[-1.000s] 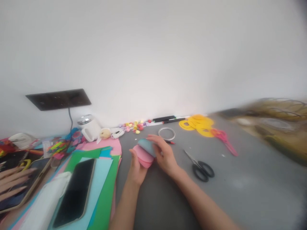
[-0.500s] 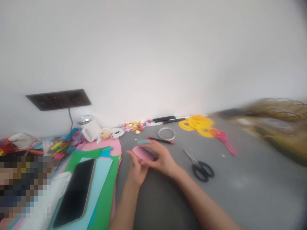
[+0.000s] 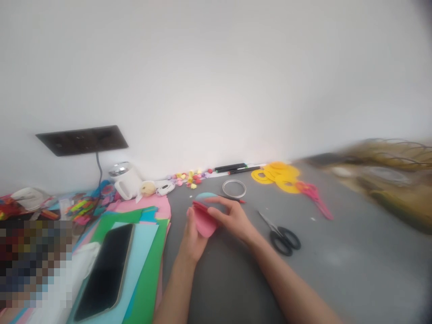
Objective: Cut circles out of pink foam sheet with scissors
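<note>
Several pink paper circles [image 3: 205,222] in a stack are gripped in my left hand [image 3: 192,238], tilted up with the upper edge folded or fanned. The fingers of my right hand [image 3: 232,219] close on the upper right edge of the same stack. Just behind my right fingertips shows a light blue paper circle [image 3: 204,196]; whether it is held or lies on the table, I cannot tell. A red-tipped black pen [image 3: 232,199] lies partly hidden behind that hand. Black-handled scissors [image 3: 282,236] rest to the right of my right hand.
Yellow paper rings [image 3: 280,175] and pink scissors [image 3: 315,200] lie at the back right. A roll of tape [image 3: 234,189], black pens [image 3: 232,168] and small coloured pieces [image 3: 191,176] sit near the wall. A phone [image 3: 106,270] rests on coloured paper sheets [image 3: 148,265] to the left.
The pink circles have turned from lying nearly flat to tilted upright, their face toward me. My right hand has shifted slightly right, and more of the light blue circle shows.
</note>
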Tool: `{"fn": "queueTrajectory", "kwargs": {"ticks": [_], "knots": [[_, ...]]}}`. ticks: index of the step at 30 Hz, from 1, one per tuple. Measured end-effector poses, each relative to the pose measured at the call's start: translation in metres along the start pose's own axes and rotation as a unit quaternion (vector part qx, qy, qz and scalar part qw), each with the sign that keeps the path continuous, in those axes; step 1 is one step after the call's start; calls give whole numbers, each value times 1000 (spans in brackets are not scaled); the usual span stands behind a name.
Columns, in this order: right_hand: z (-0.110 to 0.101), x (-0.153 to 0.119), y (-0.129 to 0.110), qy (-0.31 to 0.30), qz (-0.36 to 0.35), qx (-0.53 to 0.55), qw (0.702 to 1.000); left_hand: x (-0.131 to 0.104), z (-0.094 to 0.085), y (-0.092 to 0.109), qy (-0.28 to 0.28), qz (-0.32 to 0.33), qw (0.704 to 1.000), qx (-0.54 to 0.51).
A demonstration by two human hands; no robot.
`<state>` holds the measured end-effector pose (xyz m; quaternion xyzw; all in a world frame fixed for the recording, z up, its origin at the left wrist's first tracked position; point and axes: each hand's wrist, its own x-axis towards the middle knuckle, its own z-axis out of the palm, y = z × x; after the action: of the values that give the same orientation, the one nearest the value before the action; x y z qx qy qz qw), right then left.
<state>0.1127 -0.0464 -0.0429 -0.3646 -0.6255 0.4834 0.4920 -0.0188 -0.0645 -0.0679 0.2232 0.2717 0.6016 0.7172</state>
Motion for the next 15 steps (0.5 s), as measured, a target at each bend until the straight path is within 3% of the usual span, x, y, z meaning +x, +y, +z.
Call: {"fn": "queueTrajectory", "kwargs": {"ticks": [15], "knots": [[1, 1, -2, 17, 57, 40, 997, 0, 1, 2, 24, 16, 1000, 7]]}}
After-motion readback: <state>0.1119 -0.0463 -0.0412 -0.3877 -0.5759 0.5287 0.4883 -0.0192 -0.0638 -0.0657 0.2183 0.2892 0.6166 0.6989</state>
